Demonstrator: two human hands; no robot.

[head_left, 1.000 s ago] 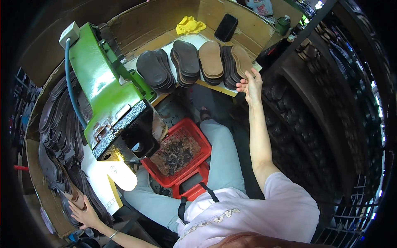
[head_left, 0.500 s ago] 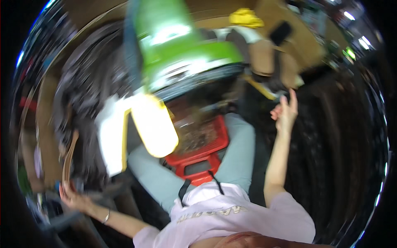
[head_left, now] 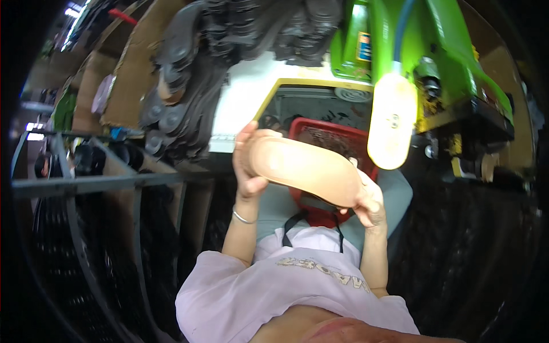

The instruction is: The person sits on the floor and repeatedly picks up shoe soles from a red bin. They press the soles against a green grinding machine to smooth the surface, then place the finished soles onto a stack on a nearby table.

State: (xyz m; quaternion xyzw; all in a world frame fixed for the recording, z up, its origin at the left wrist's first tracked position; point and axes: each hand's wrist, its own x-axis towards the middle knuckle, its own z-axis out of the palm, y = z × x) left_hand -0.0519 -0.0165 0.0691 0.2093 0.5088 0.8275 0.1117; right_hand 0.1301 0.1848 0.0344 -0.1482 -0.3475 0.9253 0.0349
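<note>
A tan shoe insole [head_left: 306, 168] with a smooth upper face and a thin dark edge is held level-to-slightly-tilted in front of my chest, above my lap. My left hand [head_left: 247, 166] grips its left end, thumb at the near edge and fingers round the far side. At the right end, my right hand [head_left: 369, 201] is closed on it, with some fingers hidden beneath. Just beyond my right hand a bright oval, yellow-edged lamp [head_left: 393, 120] hangs by the green machine [head_left: 383, 43]. Below the insole lies a red plastic basket [head_left: 311, 124], partly covered.
Stacks of dark grey soles [head_left: 177, 63] stand at the far left and centre on a white, yellow-edged table [head_left: 234, 97]. A cardboard box [head_left: 134, 74] is beside them. A grey metal rack [head_left: 97, 186] occupies the left. The machine's dark head [head_left: 472, 123] juts out at right.
My view has swung left, so the machine now appears farther right. Both hands have come together in front of me; the right hand, empty before, now also holds the insole.
</note>
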